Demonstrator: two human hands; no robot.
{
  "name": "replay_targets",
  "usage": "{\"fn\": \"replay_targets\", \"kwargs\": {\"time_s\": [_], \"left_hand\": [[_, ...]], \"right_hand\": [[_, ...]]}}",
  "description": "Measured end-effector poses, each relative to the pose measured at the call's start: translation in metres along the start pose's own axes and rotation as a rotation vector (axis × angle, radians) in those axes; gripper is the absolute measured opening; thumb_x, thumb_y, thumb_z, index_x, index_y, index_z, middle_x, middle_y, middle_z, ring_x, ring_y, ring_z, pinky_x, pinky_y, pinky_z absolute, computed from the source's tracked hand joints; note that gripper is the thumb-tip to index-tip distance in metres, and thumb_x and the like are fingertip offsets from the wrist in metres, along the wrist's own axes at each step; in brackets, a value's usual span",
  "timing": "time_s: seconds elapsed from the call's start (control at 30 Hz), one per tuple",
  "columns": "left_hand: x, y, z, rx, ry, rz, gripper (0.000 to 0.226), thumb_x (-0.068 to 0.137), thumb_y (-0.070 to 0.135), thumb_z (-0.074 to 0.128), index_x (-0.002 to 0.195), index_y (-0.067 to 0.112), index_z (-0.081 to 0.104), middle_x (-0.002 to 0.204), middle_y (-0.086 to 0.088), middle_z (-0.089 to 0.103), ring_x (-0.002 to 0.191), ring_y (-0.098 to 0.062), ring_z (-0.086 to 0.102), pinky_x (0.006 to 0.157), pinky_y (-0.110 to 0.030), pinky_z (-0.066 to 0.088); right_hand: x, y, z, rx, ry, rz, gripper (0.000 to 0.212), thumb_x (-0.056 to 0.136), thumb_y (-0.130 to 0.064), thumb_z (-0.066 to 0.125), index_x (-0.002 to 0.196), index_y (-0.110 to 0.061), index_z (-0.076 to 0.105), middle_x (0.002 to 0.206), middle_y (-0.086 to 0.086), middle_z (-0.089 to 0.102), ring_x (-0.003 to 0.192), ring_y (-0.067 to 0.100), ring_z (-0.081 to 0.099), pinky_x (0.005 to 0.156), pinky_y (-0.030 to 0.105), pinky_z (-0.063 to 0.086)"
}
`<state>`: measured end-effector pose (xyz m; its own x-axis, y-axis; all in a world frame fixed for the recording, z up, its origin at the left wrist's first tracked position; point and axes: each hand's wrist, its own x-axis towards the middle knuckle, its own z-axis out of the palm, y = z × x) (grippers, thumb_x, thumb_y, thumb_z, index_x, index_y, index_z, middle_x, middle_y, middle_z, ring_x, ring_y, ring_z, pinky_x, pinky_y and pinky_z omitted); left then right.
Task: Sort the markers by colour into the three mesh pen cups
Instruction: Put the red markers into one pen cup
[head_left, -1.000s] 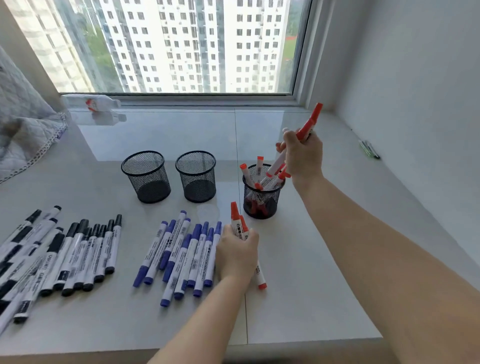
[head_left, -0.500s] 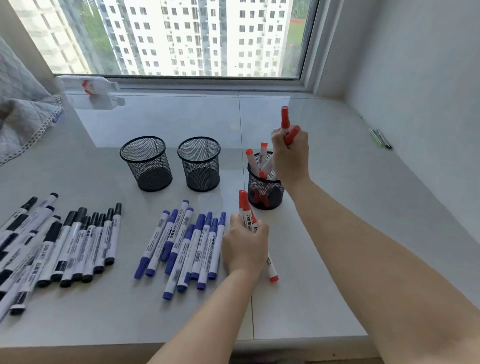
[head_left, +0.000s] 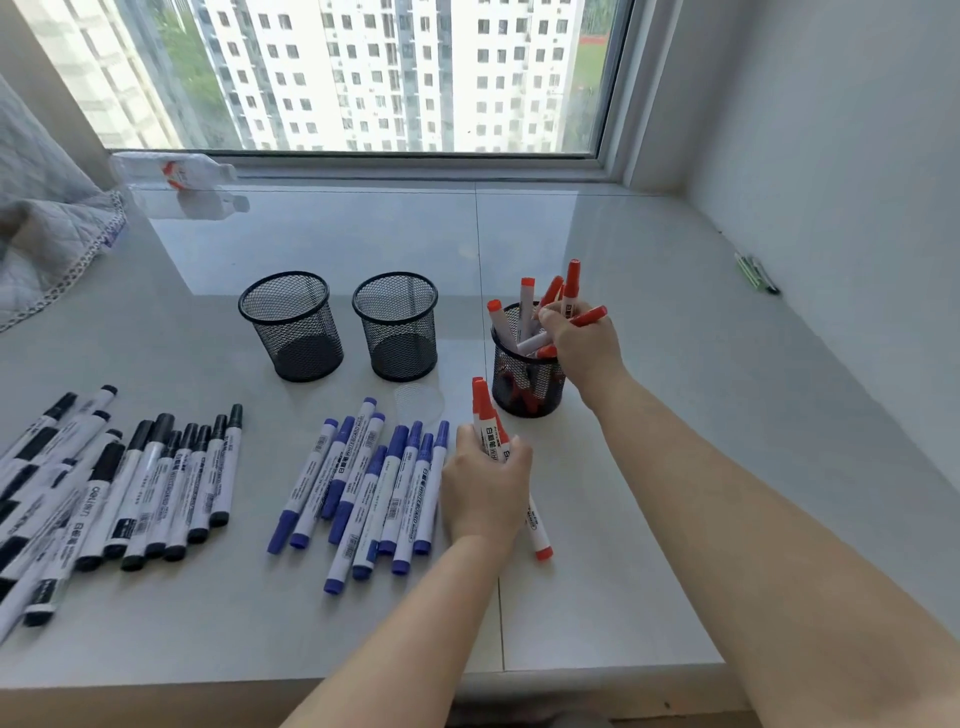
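Note:
Three black mesh cups stand in a row: a left cup (head_left: 291, 332) and a middle cup (head_left: 397, 332), both with nothing inside, and a right cup (head_left: 524, 384) holding several red markers (head_left: 525, 306). My right hand (head_left: 584, 345) is over the right cup's rim and grips a few red markers (head_left: 571, 288), their lower ends in the cup. My left hand (head_left: 485, 486) grips a few red markers (head_left: 483, 410) in front of that cup. Several blue markers (head_left: 374, 488) lie at the centre, several black markers (head_left: 130, 488) at the left.
A clear bottle (head_left: 171, 174) lies by the window at the back left. Grey quilted fabric (head_left: 47, 228) hangs over the left edge. Green pens (head_left: 756, 273) lie by the right wall. A small clear disc (head_left: 420, 402) lies before the middle cup.
My right hand has lowered its red markers from above the right cup down into it. My left hand has lifted its red markers slightly toward that cup.

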<state>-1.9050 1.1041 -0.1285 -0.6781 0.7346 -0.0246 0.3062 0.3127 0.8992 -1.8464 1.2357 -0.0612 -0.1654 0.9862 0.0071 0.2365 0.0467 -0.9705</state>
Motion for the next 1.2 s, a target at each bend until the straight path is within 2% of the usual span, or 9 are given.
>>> {"fn": "replay_targets", "kwargs": {"time_s": [0.1, 0.27, 0.37, 0.5, 0.6, 0.7, 0.93, 1.07, 1.2], "left_hand": [[-0.001, 0.000, -0.002, -0.073, 0.004, -0.006, 0.016, 0.079, 0.031, 0.057, 0.076, 0.018, 0.049, 0.065, 0.004, 0.056, 0.062, -0.016, 0.055, 0.055, -0.028, 0.045], [0.002, 0.014, -0.012, -0.368, 0.062, -0.030, 0.015, 0.085, 0.029, 0.057, 0.077, 0.027, 0.045, 0.064, 0.004, 0.057, 0.048, -0.002, 0.061, 0.041, -0.015, 0.043], [0.022, 0.039, -0.022, -0.417, 0.161, 0.049, 0.017, 0.086, 0.034, 0.056, 0.076, 0.030, 0.042, 0.064, 0.005, 0.058, 0.052, -0.004, 0.062, 0.049, -0.027, 0.050], [0.054, 0.078, -0.034, -0.552, 0.257, 0.210, 0.016, 0.091, 0.029, 0.052, 0.078, 0.029, 0.043, 0.057, 0.011, 0.058, 0.049, 0.002, 0.060, 0.052, -0.013, 0.048], [0.071, 0.099, -0.036, -0.620, 0.239, 0.284, 0.011, 0.094, 0.026, 0.049, 0.084, 0.027, 0.045, 0.055, 0.013, 0.060, 0.052, 0.003, 0.060, 0.057, -0.011, 0.050], [0.082, 0.111, -0.031, -0.673, 0.166, 0.300, 0.011, 0.094, 0.024, 0.049, 0.085, 0.029, 0.045, 0.062, 0.011, 0.062, 0.057, 0.003, 0.061, 0.064, -0.016, 0.052], [0.092, 0.110, -0.001, -0.770, 0.009, 0.102, 0.011, 0.093, 0.017, 0.052, 0.085, 0.024, 0.048, 0.078, 0.002, 0.068, 0.074, -0.009, 0.067, 0.079, -0.027, 0.051], [0.092, 0.103, 0.011, -0.756, 0.042, 0.064, 0.003, 0.094, 0.022, 0.050, 0.092, 0.021, 0.048, 0.083, 0.003, 0.069, 0.079, -0.010, 0.068, 0.076, -0.026, 0.049], [0.086, 0.094, 0.024, -0.641, 0.128, 0.066, 0.023, 0.094, 0.030, 0.049, 0.109, 0.012, 0.050, 0.082, 0.007, 0.068, 0.070, 0.001, 0.067, 0.067, -0.020, 0.051]], "right_hand": [[-0.001, -0.002, -0.002, -0.102, 0.031, -0.019, 0.005, 0.081, -0.020, 0.063, 0.084, -0.015, 0.065, 0.078, -0.001, 0.066, 0.087, 0.020, 0.064, 0.086, 0.041, 0.052], [-0.004, -0.007, -0.010, -0.155, 0.022, 0.006, 0.016, 0.074, -0.030, 0.073, 0.079, -0.019, 0.063, 0.073, -0.007, 0.064, 0.067, 0.003, 0.059, 0.060, 0.018, 0.045], [-0.005, -0.012, -0.016, -0.125, 0.090, -0.072, 0.011, 0.080, -0.031, 0.063, 0.086, -0.023, 0.059, 0.075, -0.016, 0.058, 0.067, -0.006, 0.053, 0.055, 0.009, 0.037], [-0.010, -0.008, -0.021, -0.088, 0.061, -0.148, 0.014, 0.092, -0.020, 0.047, 0.100, -0.027, 0.055, 0.087, -0.015, 0.063, 0.070, -0.010, 0.057, 0.055, 0.002, 0.038], [-0.011, -0.001, -0.021, -0.120, 0.012, -0.157, 0.021, 0.093, -0.016, 0.042, 0.101, -0.030, 0.056, 0.087, -0.013, 0.067, 0.078, -0.008, 0.055, 0.058, 0.005, 0.037], [-0.012, 0.001, -0.021, -0.109, 0.027, -0.185, 0.022, 0.094, -0.014, 0.042, 0.096, -0.030, 0.056, 0.080, -0.018, 0.066, 0.065, -0.011, 0.054, 0.057, 0.005, 0.039], [-0.017, 0.004, -0.024, -0.085, 0.077, -0.214, 0.023, 0.094, -0.013, 0.043, 0.093, -0.033, 0.056, 0.071, -0.024, 0.060, 0.047, -0.002, 0.048, 0.047, 0.012, 0.034], [-0.018, 0.005, -0.019, -0.068, 0.100, -0.188, 0.021, 0.094, -0.016, 0.043, 0.106, -0.025, 0.058, 0.082, -0.016, 0.059, 0.057, 0.005, 0.049, 0.056, 0.022, 0.037], [-0.020, 0.007, -0.017, -0.079, 0.131, -0.187, 0.021, 0.094, -0.016, 0.044, 0.105, -0.027, 0.057, 0.089, -0.012, 0.060, 0.072, 0.012, 0.057, 0.061, 0.022, 0.040]]}}
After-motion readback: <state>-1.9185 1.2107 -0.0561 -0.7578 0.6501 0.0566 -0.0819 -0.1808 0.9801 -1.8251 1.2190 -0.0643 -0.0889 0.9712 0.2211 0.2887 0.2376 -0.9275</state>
